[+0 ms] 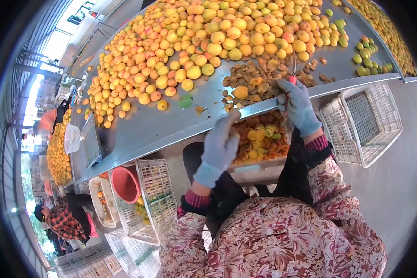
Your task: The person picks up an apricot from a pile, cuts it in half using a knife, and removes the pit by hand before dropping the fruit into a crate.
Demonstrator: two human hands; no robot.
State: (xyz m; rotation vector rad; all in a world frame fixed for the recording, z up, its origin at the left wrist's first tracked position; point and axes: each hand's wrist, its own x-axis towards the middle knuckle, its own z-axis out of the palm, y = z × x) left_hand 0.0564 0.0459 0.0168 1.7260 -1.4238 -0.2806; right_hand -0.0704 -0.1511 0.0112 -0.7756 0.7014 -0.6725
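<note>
My right hand (297, 104), in a grey-blue glove, is closed around a small knife with a red handle (292, 79); its thin blade points away over the table. My left hand (219, 146), gloved alike, hangs in front of the table's metal edge with its fingers apart, slightly smeared, and I see nothing in it. Just beyond the edge lies a heap of brown pits and scraps (252, 78), with one yellow apricot (240, 92) on it. Between my knees, below the edge, a container holds cut orange fruit (259, 141).
Many whole apricots (171, 55) cover the metal table (139, 136). Green fruit (366, 60) sits at the right. A white plastic crate (363, 125) stands at right; a red bucket (125, 184) and another crate (155, 199) stand at left. A person in a plaid shirt (66, 221) is farther left.
</note>
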